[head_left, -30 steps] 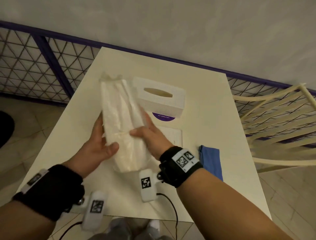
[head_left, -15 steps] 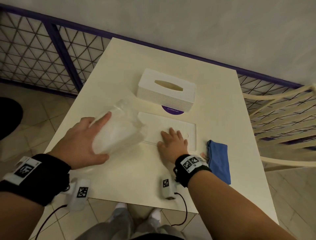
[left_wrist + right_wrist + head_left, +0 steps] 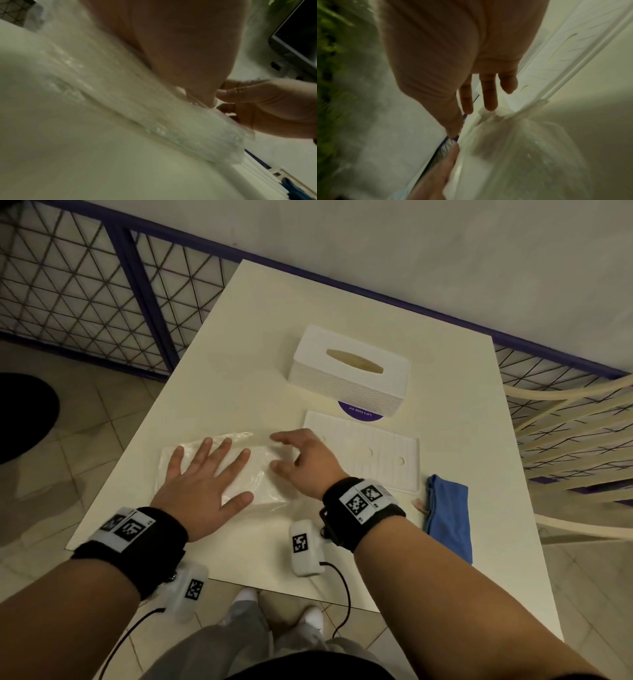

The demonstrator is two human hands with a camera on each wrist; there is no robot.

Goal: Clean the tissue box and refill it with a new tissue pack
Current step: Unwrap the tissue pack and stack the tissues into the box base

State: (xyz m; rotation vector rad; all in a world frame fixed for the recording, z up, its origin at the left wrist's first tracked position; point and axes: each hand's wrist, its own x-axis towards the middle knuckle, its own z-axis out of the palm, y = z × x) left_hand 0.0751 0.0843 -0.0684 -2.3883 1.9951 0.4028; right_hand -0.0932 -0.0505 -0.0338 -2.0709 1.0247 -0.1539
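This looks like a café or eatery seating corner. A small cream table [image 3: 342,302] stands against a plain wall [image 3: 411,241], with a purple-framed mesh railing [image 3: 85,285] behind it, a cream slatted chair [image 3: 565,422] beside it and tiled floor [image 3: 102,412] below. A round purple sticker [image 3: 360,409] with printed words lies on the tabletop.
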